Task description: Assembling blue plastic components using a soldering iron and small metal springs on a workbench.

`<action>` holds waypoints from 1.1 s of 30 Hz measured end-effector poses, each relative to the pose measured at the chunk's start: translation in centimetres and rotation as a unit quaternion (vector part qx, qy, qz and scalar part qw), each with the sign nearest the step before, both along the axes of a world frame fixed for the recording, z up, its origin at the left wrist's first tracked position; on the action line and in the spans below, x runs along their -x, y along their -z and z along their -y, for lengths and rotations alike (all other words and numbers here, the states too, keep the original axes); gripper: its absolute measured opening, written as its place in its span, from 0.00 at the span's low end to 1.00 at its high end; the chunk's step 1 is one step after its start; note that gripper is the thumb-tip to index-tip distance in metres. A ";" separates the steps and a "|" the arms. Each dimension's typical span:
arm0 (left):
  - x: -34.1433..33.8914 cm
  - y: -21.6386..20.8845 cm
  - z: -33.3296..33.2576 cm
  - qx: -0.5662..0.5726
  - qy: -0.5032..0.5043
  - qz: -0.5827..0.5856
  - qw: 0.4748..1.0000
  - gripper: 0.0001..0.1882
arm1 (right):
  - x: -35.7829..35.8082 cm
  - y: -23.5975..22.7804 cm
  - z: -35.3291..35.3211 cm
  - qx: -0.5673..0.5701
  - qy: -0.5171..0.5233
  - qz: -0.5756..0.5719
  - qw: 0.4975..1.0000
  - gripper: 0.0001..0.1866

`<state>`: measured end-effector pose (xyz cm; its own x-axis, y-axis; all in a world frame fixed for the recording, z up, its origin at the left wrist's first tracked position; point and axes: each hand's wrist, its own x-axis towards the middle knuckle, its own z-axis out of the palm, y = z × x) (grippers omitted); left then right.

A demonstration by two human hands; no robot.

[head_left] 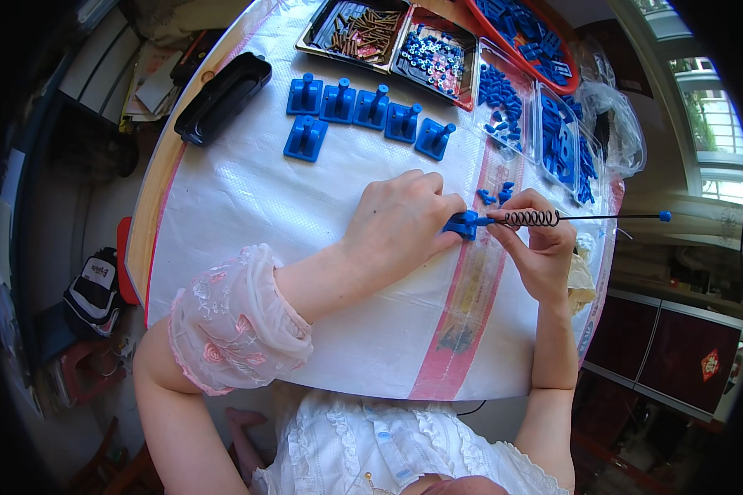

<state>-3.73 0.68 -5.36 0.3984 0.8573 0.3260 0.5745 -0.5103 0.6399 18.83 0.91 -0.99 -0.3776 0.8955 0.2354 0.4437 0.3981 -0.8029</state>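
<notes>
Above the sheet-covered table, my left hand (400, 216) is closed around a blue plastic part (464, 224), which sticks out past the thumb and forefinger. My right hand (537, 239) pinches the near end of a black wire rod with a coil (532, 218), right beside a small blue tip that meets the blue part. From the coil the rod runs straight to the right, ending in a blue cap (664, 216). Whether rod and part are joined cannot be seen. Several small blue pieces (497, 195) lie just beyond my fingers.
Several blue square bases with posts (337, 101) stand beyond my left hand, near a black oblong case (224, 99). Farther back are a tray of brass-coloured screws (363, 37), a tray of nuts (431, 59), clear boxes of blue parts (560, 140) and a red basin (571, 81).
</notes>
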 end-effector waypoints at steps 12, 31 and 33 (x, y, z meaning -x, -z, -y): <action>0.0 0.1 0.0 -0.001 -0.001 0.002 1.000 0.13 | 0.0 0.0 0.1 0.008 0.003 -0.005 1.000 0.12; 0.0 0.0 0.0 0.001 0.000 -0.004 1.000 0.14 | 0.2 -0.2 0.1 0.006 0.002 -0.004 1.000 0.12; 0.0 0.0 0.0 0.002 0.001 -0.003 1.000 0.14 | 0.1 -0.2 0.1 0.007 0.002 -0.002 1.000 0.12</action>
<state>-3.73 0.66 -5.32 0.4021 0.8580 0.3198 0.5779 -0.5087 0.6382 18.70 0.82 -0.83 -0.3726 0.9003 0.2251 0.4425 0.3855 -0.8097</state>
